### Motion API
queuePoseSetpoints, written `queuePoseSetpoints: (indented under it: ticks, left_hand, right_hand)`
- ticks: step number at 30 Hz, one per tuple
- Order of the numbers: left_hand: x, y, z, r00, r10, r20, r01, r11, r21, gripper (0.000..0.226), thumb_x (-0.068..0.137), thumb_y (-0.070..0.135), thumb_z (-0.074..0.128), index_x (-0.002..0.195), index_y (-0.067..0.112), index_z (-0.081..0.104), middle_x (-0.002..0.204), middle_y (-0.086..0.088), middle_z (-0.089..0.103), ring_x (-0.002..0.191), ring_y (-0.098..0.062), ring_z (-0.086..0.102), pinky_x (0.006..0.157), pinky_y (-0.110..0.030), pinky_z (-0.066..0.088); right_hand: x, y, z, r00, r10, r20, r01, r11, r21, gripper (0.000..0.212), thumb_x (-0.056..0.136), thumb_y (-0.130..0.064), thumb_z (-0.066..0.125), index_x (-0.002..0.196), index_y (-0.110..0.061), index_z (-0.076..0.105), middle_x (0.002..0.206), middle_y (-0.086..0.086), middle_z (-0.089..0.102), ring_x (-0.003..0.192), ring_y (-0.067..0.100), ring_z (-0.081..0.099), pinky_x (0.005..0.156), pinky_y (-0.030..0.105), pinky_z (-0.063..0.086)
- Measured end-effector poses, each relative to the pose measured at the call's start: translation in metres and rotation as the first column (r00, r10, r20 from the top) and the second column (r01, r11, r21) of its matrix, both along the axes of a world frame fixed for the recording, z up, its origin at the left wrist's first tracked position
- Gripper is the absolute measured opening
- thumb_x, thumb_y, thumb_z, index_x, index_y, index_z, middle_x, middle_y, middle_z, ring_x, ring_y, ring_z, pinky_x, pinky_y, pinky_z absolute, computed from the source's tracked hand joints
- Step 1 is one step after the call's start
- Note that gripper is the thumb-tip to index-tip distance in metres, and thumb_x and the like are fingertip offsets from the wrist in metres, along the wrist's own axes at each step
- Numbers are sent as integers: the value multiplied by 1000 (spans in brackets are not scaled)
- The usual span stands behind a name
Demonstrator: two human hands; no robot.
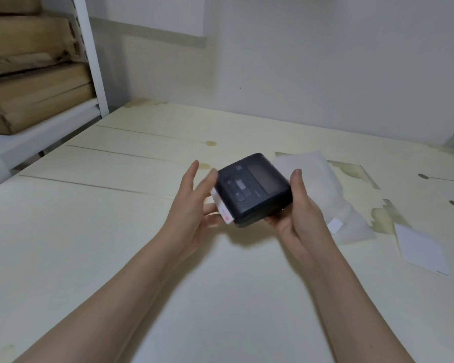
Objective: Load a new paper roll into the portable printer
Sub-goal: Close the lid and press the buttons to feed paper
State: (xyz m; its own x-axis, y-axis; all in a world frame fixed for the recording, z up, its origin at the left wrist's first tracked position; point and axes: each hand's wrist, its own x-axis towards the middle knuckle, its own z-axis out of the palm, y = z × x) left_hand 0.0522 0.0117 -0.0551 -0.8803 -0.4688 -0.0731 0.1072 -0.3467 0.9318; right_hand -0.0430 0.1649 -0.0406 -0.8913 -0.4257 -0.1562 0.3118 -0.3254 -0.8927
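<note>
both forearms reach in from the bottom edge; my right hand (296, 213) is clamped around the dark printer (253, 189), held above the table (89, 231). my left hand (192, 203) hovers with fingers spread beside a white paper tab with red print (223, 209) poking out of the printer's left end — the lid looks closed, so i judge loading nearly done. a clear wrapper (323, 195) lies behind.

A pale wooden table (116, 231) is carrying a white plastic bag (323, 187) and a white card (419, 250) near its right side.
</note>
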Motion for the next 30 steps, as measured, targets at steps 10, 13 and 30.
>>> queuePoseSetpoints:
  ticks: [10, 13, 30]
  left_hand:
    - [1, 9, -9, 989, -124, 79, 139, 965, -221, 82, 68, 28, 80, 142, 31, 46, 119, -6, 71, 103, -19, 70, 86, -34, 57]
    - [1, 13, -8, 990, -124, 72, 139, 954, -266, 67, 79, 22, 71, 141, 29, 47, 110, -3, 75, 87, -10, 71, 56, -12, 47]
    - [8, 16, 6, 997, 38, 63, -24, 978, -206, 62, 89, 6, 65, 145, 21, 43, 68, 11, 73, 42, 1, 56, 43, -9, 39]
  right_hand:
    - [1, -5, -9, 993, -23, -118, 29, 998, 48, 43, 96, -31, 58, 132, -8, 55, 123, 15, 69, 110, 29, 68, 93, 50, 55]
    - [0, -4, -10, 987, -19, -158, 31, 997, 73, 38, 97, -32, 56, 128, -9, 60, 122, 14, 69, 110, 29, 68, 91, 47, 57]
    - [3, -6, -5, 980, 190, -55, -191, 982, -9, 46, 102, -37, 42, 129, -4, 59, 125, 23, 66, 118, 36, 62, 104, 55, 45]
